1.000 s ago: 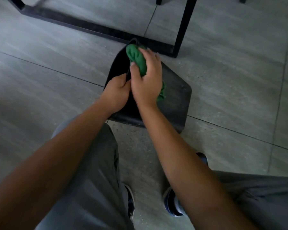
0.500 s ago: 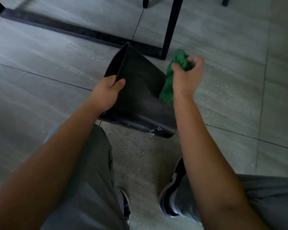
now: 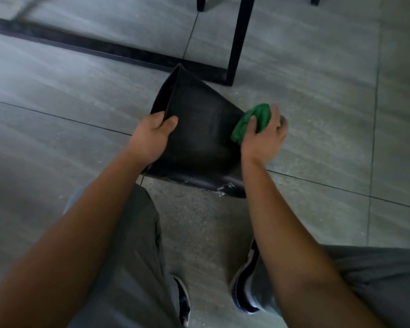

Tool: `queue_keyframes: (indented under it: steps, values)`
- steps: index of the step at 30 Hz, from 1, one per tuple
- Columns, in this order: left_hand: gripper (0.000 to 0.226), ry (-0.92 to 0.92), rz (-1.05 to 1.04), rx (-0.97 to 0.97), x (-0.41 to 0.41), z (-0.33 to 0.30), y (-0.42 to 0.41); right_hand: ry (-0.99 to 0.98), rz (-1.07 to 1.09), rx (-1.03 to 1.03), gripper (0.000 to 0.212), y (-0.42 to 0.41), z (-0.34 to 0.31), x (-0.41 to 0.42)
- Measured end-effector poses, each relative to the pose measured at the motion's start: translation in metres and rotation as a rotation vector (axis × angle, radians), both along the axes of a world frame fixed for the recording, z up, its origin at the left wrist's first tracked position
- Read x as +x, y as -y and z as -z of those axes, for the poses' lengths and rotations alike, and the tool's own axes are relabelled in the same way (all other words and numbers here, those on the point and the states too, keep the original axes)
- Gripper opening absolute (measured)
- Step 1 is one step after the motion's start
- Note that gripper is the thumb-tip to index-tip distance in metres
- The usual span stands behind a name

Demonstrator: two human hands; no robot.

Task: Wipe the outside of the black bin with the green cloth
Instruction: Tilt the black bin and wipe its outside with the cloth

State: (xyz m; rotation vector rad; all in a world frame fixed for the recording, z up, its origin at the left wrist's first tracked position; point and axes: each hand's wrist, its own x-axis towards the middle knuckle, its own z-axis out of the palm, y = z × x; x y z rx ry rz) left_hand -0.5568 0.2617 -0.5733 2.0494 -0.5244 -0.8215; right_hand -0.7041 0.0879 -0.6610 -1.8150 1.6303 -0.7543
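Black bin lies tipped on the grey floor, just before a black frame. Left hand clamps its rim; right hand presses the bunched green cloth against the bin's right side.

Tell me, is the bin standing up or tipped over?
Tipped. The bin leans on its side: its opening faces away at the far end, its scuffed base points toward the person, and the left hand holds its edge.
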Motion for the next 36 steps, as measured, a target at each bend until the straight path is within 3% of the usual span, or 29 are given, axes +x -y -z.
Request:
queue_keyframes:
  steps: [2, 5, 10, 13, 16, 19, 21, 24, 26, 29, 30, 31, 34, 36]
  values:
    - [0.021, 0.007, 0.002, -0.019, 0.0, -0.001, -0.001, 0.01, 0.069, 0.048, 0.055, 0.01, 0.008, -0.008]
    - [0.027, 0.051, 0.062, -0.032, -0.003, 0.002, -0.003, 0.036, -0.012, 0.065, 0.058, -0.01, 0.002, 0.008]
    - [0.02, 0.191, 0.153, -0.073, -0.015, 0.009, 0.006, 0.267, -0.359, -0.259, 0.04, -0.058, -0.058, 0.085]
    - [0.02, 0.176, 0.141, -0.03, -0.011, 0.012, -0.002, 0.214, -0.496, -0.339, 0.035, -0.051, -0.052, 0.086]
    - [0.027, 0.132, 0.137, 0.062, -0.008, 0.01, -0.012, 0.016, -0.216, -0.171, 0.032, -0.004, -0.015, 0.046]
    - [0.03, 0.121, 0.137, 0.038, -0.011, 0.009, -0.008, -0.008, -0.027, 0.019, 0.031, 0.013, -0.011, 0.025]
    - [0.03, 0.151, 0.152, 0.016, -0.012, 0.007, -0.003, 0.057, -0.161, -0.1, 0.032, -0.029, -0.038, 0.049]
    - [0.027, 0.228, 0.112, -0.005, -0.003, 0.01, -0.004, 0.173, -0.556, -0.289, 0.031, -0.082, -0.058, 0.072]
    - [0.026, 0.172, 0.068, 0.011, 0.0, 0.008, -0.008, 0.072, -0.459, -0.297, 0.031, -0.045, -0.034, 0.054]
    - [0.025, 0.124, 0.072, 0.009, 0.001, 0.006, -0.012, -0.017, 0.017, 0.08, 0.032, 0.015, 0.011, -0.004]
    - [0.027, 0.117, 0.072, -0.003, 0.001, 0.006, -0.011, -0.002, 0.064, 0.126, 0.033, 0.007, 0.007, -0.008]
    - [0.028, 0.11, 0.07, -0.014, 0.001, 0.005, -0.009, 0.014, 0.008, 0.07, 0.033, -0.015, -0.004, 0.004]
    - [0.02, 0.118, 0.07, -0.053, 0.002, 0.008, -0.003, 0.148, -0.464, -0.202, 0.034, -0.083, -0.045, 0.059]
    - [0.018, 0.118, 0.087, -0.034, 0.002, 0.011, -0.008, 0.125, -0.559, -0.294, 0.033, -0.075, -0.052, 0.065]
